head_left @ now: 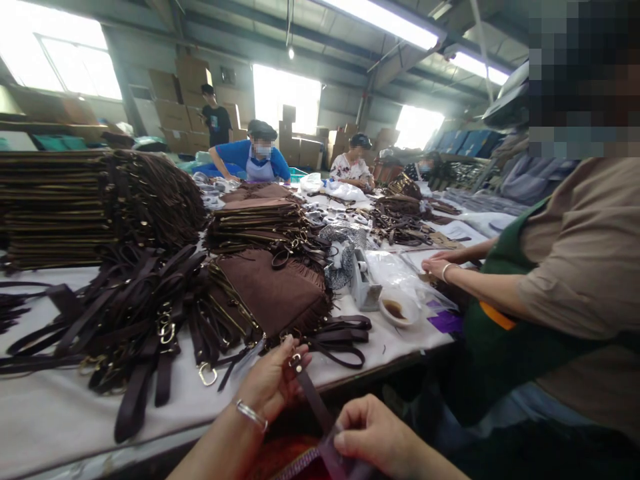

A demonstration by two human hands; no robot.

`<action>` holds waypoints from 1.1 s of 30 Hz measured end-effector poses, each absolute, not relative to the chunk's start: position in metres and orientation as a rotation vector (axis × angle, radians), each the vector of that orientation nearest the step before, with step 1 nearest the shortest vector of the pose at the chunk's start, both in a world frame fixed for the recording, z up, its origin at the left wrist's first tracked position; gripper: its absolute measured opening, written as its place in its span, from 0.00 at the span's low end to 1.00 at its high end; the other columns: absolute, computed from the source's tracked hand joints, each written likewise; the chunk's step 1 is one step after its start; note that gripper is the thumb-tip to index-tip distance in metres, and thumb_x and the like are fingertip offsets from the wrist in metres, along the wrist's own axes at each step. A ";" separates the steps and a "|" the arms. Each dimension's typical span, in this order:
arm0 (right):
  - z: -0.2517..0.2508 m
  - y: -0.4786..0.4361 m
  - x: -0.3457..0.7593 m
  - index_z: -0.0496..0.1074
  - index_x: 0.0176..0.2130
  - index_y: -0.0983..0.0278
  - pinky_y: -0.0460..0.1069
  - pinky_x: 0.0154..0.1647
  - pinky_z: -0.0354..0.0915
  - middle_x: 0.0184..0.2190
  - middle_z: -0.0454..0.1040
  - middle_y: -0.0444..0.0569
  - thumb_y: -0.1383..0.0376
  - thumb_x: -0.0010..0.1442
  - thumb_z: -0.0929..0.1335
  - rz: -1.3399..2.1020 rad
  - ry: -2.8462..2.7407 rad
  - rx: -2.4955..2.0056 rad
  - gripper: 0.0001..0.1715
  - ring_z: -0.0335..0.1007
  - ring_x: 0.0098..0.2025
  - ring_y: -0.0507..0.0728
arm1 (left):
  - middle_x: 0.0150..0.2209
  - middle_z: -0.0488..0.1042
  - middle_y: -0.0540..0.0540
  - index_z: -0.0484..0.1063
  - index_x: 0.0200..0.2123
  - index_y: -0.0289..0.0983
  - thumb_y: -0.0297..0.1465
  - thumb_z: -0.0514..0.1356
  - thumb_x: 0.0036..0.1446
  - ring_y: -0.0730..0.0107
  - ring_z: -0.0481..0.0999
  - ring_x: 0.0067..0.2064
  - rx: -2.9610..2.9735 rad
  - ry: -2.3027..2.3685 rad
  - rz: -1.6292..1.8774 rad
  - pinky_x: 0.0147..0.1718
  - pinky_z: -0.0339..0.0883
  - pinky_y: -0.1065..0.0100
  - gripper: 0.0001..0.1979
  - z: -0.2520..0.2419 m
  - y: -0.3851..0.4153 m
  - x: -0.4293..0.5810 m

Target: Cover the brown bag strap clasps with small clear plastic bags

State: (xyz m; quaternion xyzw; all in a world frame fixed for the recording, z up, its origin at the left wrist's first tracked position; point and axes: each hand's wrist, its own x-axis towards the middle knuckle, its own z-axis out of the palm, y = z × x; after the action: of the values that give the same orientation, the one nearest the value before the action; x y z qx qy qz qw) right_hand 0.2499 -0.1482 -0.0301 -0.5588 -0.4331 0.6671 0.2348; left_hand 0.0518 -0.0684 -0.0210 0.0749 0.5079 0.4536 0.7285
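Note:
Over the table's front edge, my left hand (273, 387), with a silver bangle at the wrist, is closed on the metal-clasp end of a dark brown strap (313, 399). The strap runs down toward my right hand (373, 430), whose thumb and fingers pinch its lower part. Some thin, see-through purplish material (333, 459) shows below those fingers; I cannot tell what it is. Just beyond my left hand lies a brown fringed pouch (273, 290) with a zipper. More looped straps (345, 337) lie to its right.
Left are a tall stack of pouches (55, 207) and a heap of straps (130, 300). Another pouch stack (255, 223) stands behind. A tape dispenser (365, 287) and white bowl (399, 308) of brown liquid sit right. A co-worker in a green apron (500, 320) stands close right; others work farther back.

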 end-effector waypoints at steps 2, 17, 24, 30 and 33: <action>-0.033 -0.146 0.249 0.76 0.24 0.69 0.43 0.22 0.54 0.18 0.71 0.45 0.67 0.44 0.69 1.674 -1.327 -1.573 0.06 0.60 0.20 0.49 | 0.37 0.80 0.42 0.71 0.36 0.36 0.30 0.64 0.55 0.63 0.81 0.37 0.170 1.129 1.068 0.28 0.73 0.69 0.06 -0.024 -0.060 0.059; -0.026 -0.054 0.168 0.77 0.22 0.69 0.45 0.21 0.53 0.17 0.70 0.46 0.57 0.54 0.66 1.334 -1.412 -1.329 0.20 0.61 0.20 0.51 | 0.28 0.79 0.44 0.75 0.38 0.35 0.40 0.62 0.55 0.67 0.78 0.27 0.340 1.118 1.058 0.24 0.69 0.69 0.14 -0.021 -0.073 0.044; -0.028 -0.032 0.148 0.68 0.15 0.68 0.45 0.19 0.46 0.11 0.58 0.41 0.58 0.48 0.69 1.307 -1.299 -1.323 0.19 0.51 0.18 0.48 | 0.37 0.80 0.40 0.73 0.40 0.36 0.47 0.65 0.49 0.63 0.80 0.36 0.417 1.021 1.055 0.35 0.70 0.66 0.22 -0.028 -0.098 0.033; -0.030 -0.027 0.133 0.69 0.20 0.68 0.45 0.20 0.50 0.15 0.60 0.41 0.51 0.47 0.69 1.368 -1.129 -1.274 0.22 0.52 0.19 0.48 | 0.25 0.77 0.45 0.71 0.31 0.36 0.48 0.70 0.40 0.62 0.78 0.27 0.410 1.044 1.059 0.26 0.68 0.66 0.23 -0.034 -0.099 0.044; -0.036 -0.031 0.135 0.69 0.24 0.68 0.45 0.22 0.55 0.17 0.63 0.42 0.47 0.45 0.71 1.489 -0.956 -1.147 0.25 0.55 0.21 0.49 | 0.24 0.77 0.44 0.73 0.30 0.35 0.45 0.72 0.37 0.63 0.76 0.25 0.419 1.027 1.027 0.25 0.68 0.66 0.23 -0.040 -0.100 0.045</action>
State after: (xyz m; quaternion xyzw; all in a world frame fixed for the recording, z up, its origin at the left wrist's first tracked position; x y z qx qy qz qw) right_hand 0.1347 -0.0306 -0.0360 -0.4731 -0.3943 0.6141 0.4936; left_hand 0.0448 -0.0999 -0.0397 0.1901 0.4659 0.4660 0.7278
